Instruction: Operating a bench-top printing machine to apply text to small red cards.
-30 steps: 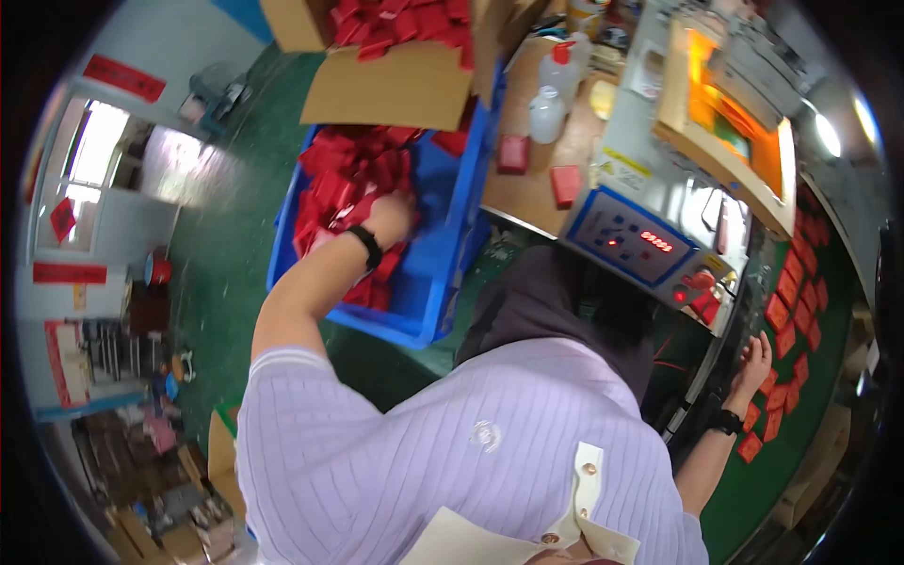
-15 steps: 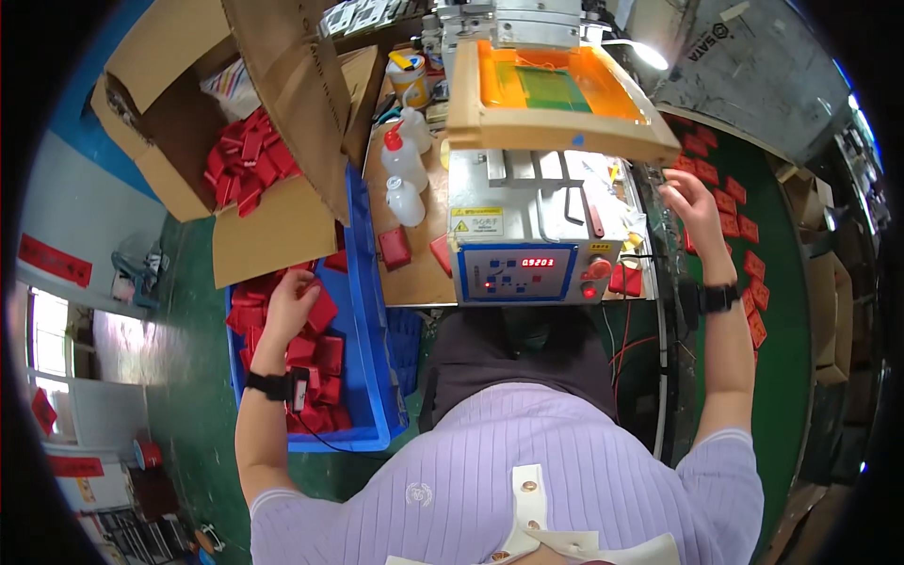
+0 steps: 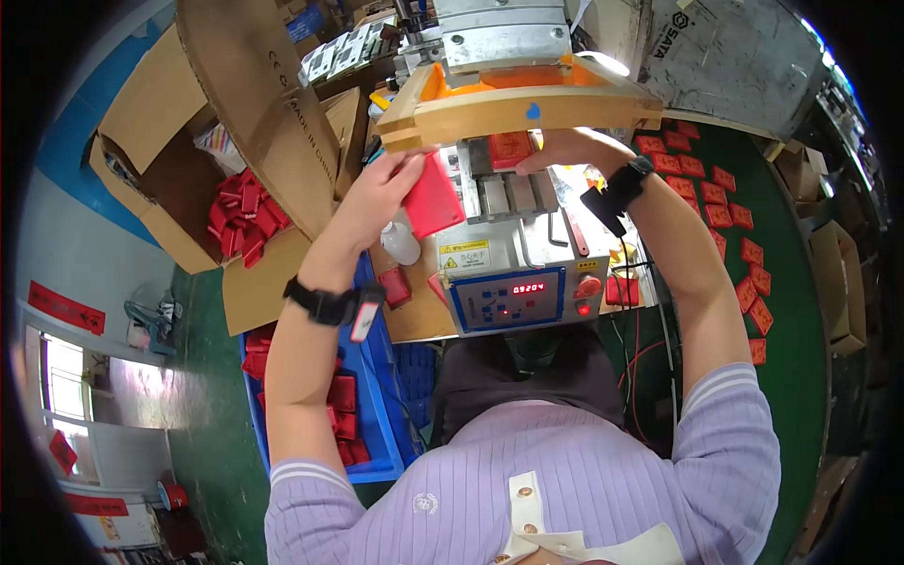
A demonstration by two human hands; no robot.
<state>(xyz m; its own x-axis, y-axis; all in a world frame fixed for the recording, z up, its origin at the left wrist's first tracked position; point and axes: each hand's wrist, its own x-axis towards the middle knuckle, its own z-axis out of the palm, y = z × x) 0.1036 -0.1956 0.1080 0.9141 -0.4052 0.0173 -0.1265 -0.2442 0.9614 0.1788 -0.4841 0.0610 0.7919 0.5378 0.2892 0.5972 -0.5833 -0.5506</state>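
Note:
My left hand is closed on the edge of a flat red plastic case, held tilted to the left of the metal fixture. Its visible face looks plain. On the fixture, under the raised wooden screen frame, sits a second red case with gold marks. My right hand reaches in from the right, its fingertips at that case's right edge. Part of the right hand is hidden behind the frame's lower edge.
A printing machine with a control panel stands ahead. At left are a blue crate of red cases and an open cardboard box of red pieces. A white bottle stands beside the machine. Printed cases lie in rows at right.
My left hand has come up from the blue crate with a red case. My right hand has moved inward from the printed rows to the fixture. The view has shifted, and the panel's readout has changed.

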